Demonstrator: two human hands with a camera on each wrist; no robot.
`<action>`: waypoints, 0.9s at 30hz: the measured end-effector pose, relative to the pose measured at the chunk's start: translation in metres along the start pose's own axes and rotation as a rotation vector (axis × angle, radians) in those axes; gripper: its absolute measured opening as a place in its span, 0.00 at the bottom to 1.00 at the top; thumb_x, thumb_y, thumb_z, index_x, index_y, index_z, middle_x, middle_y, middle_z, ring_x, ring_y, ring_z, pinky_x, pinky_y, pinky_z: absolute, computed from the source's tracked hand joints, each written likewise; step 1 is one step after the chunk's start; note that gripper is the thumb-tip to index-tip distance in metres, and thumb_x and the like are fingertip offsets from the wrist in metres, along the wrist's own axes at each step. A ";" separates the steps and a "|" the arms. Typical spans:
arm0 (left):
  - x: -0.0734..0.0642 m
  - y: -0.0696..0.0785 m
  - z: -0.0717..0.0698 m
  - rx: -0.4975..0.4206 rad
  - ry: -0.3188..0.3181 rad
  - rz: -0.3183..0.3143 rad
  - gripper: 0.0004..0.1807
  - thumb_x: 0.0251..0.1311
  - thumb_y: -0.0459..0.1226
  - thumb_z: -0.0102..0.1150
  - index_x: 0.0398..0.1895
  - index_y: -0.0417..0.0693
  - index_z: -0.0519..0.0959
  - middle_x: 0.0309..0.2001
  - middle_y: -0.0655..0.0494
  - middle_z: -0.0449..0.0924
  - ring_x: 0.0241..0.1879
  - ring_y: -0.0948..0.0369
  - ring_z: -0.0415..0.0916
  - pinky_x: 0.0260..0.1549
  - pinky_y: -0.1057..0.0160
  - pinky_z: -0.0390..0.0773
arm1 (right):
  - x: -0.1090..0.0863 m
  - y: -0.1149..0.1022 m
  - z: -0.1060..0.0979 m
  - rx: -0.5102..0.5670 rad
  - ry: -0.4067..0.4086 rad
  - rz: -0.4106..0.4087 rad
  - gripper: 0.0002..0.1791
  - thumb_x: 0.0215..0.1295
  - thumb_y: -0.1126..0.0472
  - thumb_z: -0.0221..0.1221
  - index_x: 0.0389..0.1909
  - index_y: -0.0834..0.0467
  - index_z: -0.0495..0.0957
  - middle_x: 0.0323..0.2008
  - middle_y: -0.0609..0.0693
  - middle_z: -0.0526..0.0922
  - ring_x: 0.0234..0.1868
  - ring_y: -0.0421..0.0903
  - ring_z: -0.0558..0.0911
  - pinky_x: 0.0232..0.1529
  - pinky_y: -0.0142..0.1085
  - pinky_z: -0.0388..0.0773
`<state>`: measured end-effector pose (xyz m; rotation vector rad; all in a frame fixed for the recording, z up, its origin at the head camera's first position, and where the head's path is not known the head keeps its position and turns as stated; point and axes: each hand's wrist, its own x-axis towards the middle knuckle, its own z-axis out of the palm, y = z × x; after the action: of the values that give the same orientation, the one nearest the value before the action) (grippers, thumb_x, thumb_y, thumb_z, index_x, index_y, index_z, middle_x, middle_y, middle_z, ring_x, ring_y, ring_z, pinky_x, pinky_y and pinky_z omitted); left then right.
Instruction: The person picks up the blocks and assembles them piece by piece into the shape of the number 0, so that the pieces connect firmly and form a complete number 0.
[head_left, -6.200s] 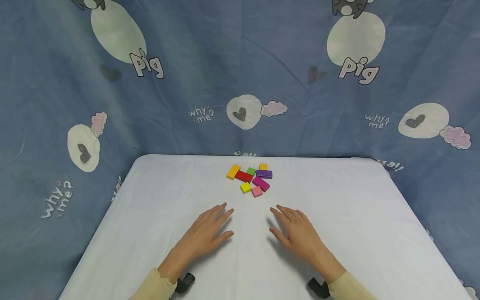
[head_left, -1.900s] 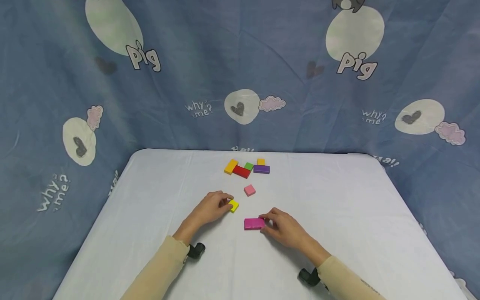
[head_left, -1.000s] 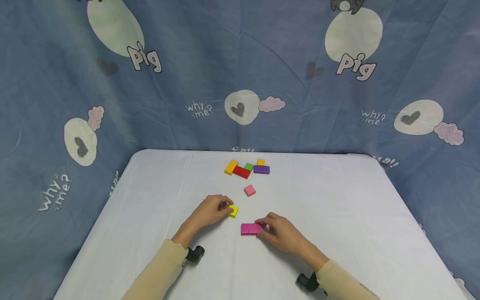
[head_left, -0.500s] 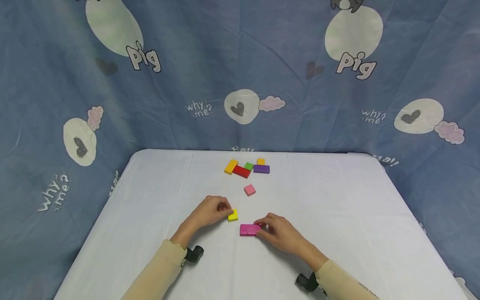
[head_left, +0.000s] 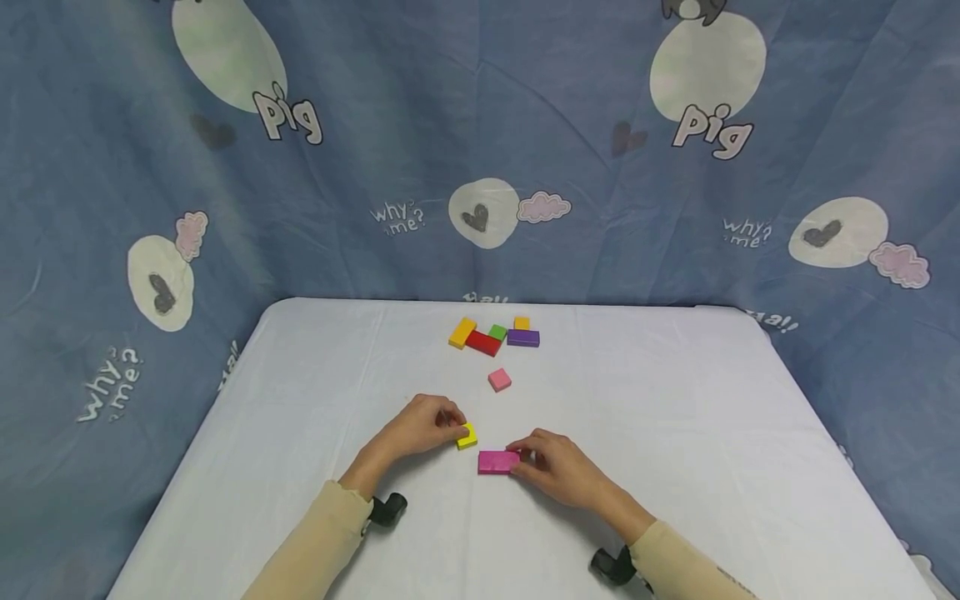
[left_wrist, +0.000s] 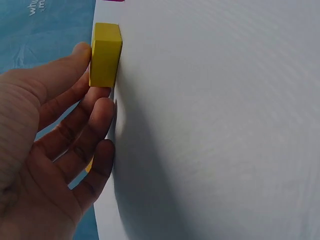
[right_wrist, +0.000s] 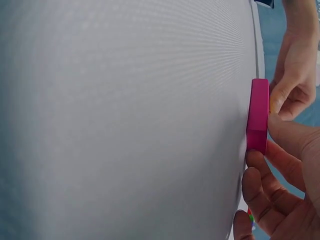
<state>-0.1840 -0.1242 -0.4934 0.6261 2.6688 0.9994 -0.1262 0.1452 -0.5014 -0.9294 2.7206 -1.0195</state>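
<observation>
Between thumb and fingers, my left hand (head_left: 422, 427) pinches a small yellow block (head_left: 468, 438); the left wrist view shows the same yellow block (left_wrist: 105, 56) at the fingertips, close to the white cloth. My right hand (head_left: 564, 469) grips the right end of a longer magenta block (head_left: 495, 462), which lies flat just below and to the right of the yellow one. A narrow gap separates the two blocks in the head view. In the right wrist view, thumb and fingers hold the magenta block (right_wrist: 258, 112) at one end, with the left hand (right_wrist: 296, 75) behind it.
A pink block (head_left: 499, 380) lies alone beyond the hands. Farther back sit a red block (head_left: 483, 342), an orange block (head_left: 462, 333), a green block (head_left: 498, 332), a purple block (head_left: 523, 338) and a small orange block (head_left: 522, 322). A blue printed curtain (head_left: 600, 250) hangs behind the white table (head_left: 675, 467).
Both blocks left the group earlier, and the pink block now stands apart from it. Over the last second, the yellow block came nearer the person and the magenta block; the magenta shifted slightly left and nearer.
</observation>
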 end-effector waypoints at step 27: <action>-0.008 -0.003 0.004 -0.043 -0.057 0.133 0.04 0.57 0.39 0.70 0.33 0.50 0.85 0.25 0.68 0.77 0.26 0.67 0.71 0.28 0.67 0.74 | 0.000 0.001 0.002 0.027 0.013 -0.022 0.13 0.65 0.59 0.64 0.49 0.57 0.82 0.34 0.39 0.78 0.30 0.36 0.74 0.32 0.31 0.72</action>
<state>-0.1772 -0.1279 -0.4979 0.8198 2.5778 1.0529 -0.1260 0.1451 -0.5038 -0.9537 2.7058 -1.0671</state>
